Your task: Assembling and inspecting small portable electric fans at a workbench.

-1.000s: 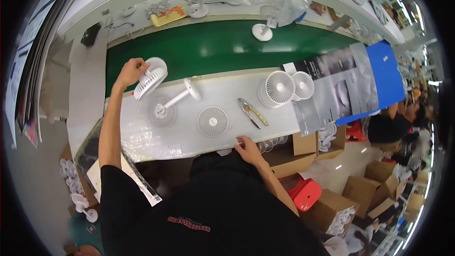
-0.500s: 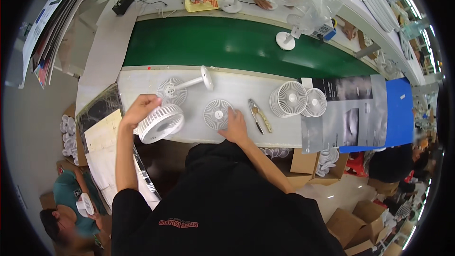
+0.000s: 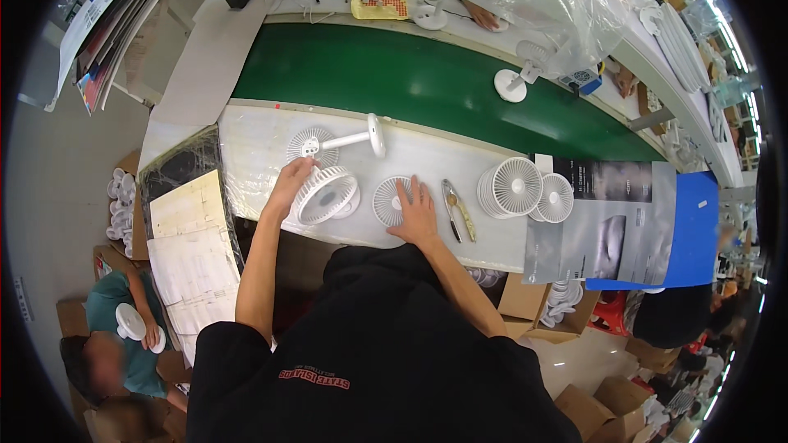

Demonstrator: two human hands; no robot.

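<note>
White plastic fan cage (image 3: 325,194), round and ribbed, is gripped at its rim by the left hand (image 3: 294,177), just below a white fan base with stem (image 3: 338,141). The right hand (image 3: 415,212) lies flat, fingers spread, on a round white grille (image 3: 387,200); metal pliers (image 3: 456,209) lie just right of it.

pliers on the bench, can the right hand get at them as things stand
Probably yes. The right hand lies flat on a round grille, and the pliers lie just to its right on the white bench, with nothing between them.
</note>
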